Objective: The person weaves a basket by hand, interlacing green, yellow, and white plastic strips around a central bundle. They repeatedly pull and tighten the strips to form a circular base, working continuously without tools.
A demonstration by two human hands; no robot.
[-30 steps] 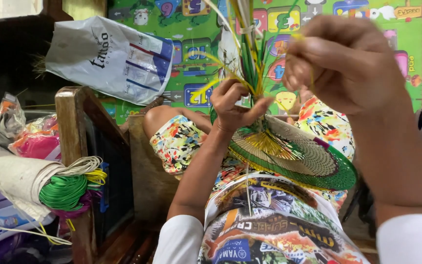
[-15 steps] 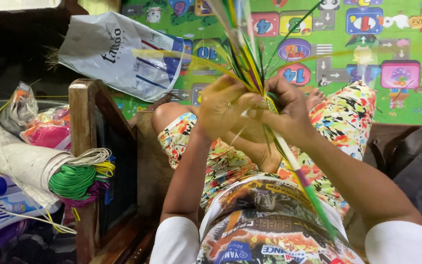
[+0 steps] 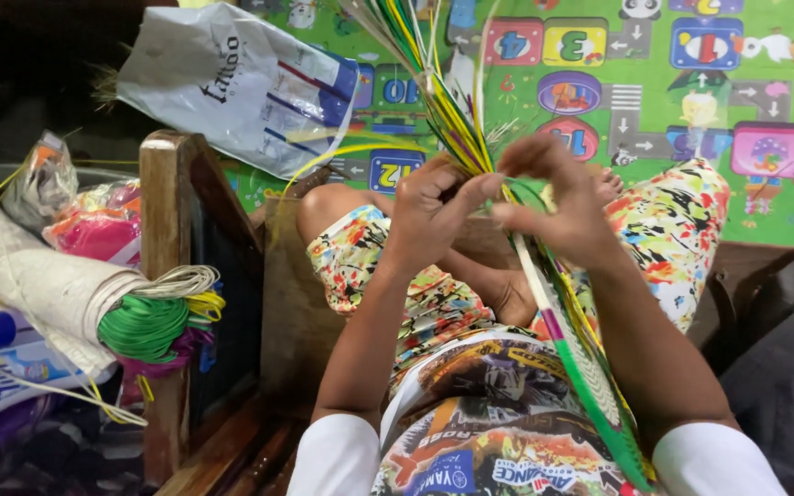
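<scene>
Weaving in hand: left hand [image 3: 429,216] and right hand [image 3: 558,207], fingers pinched shut on coloured strips [image 3: 434,87] above the woven disc [image 3: 590,386]. The next move likely calls for firm tension.

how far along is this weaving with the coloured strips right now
Done: a woven green and yellow panel already lies edge-on across the lap, tightly plaited. In hand: the left hand and right hand pinch the loose strips where they leave the panel. Left: long green, yellow and pale strip ends fan upward unwoven, and coils of spare strip hang on the wooden frame.
</scene>
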